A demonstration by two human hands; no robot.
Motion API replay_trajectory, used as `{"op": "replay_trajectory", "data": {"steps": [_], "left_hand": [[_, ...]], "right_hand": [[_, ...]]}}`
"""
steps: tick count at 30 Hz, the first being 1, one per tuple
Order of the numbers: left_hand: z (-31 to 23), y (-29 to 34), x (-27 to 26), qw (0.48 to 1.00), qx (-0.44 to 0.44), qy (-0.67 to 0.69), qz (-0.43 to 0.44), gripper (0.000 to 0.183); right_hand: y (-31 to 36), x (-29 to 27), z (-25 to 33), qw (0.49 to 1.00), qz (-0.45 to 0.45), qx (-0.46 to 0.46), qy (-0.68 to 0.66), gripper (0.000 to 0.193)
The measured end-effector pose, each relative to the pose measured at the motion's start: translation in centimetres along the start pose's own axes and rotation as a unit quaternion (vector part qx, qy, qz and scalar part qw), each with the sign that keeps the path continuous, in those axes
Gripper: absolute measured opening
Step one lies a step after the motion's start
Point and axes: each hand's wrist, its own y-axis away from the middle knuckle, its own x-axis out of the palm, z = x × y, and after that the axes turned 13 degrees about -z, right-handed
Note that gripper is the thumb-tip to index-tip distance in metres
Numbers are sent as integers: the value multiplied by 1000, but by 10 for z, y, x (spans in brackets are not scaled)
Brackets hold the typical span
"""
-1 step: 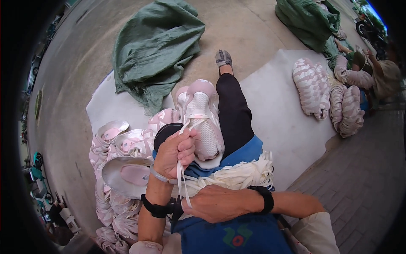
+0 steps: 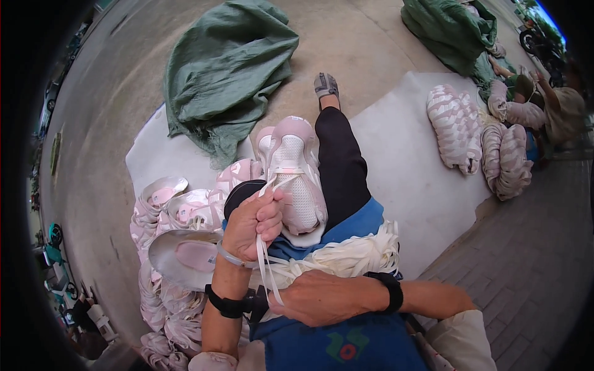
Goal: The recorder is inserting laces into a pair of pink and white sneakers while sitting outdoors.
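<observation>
Pink-and-white shoe (image 2: 302,201) rests at the far edge of the lap (image 2: 354,221); the left hand (image 2: 252,226) clasps its white laces (image 2: 262,248) in curled fingers; the right hand's (image 2: 328,298) fingers are hidden, grip unclear.

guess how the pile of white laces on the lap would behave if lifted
The pile of white laces would probably sag, since its thin strands bend and loop freely. It is likely light, being narrow lacing. Pulling one strand may drag others, as many overlap.

A shoe (image 2: 297,201) is lying between our legs (image 2: 341,148), laces (image 2: 365,252) lying nearer, piled shoes (image 2: 197,207) sitting left, a sack (image 2: 229,74) lying far left, bundles (image 2: 455,127) right.
</observation>
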Motion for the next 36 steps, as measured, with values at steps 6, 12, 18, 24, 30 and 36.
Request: {"op": "replay_trajectory", "data": {"steps": [6,12,18,24,30,36], "left_hand": [[-17,18,-12,997,68,35,-9,19],[-52,44,-27,987,121,100,22,16],[-65,58,-38,972,168,158,51,19],[-73,56,-48,963,190,180,63,21],[-91,69,-61,956,241,170,8,20],[-88,77,-60,953,247,177,1,20]], "right_hand": [[22,19,-10,990,-130,-40,-26,22],[34,-13,5,980,-69,93,-162,29],[61,-41,-12,953,-152,151,-214,29],[74,-50,-39,886,-152,304,-314,29],[75,-56,-63,837,-202,307,-405,30],[69,-56,-59,809,-216,315,-447,27]]}}
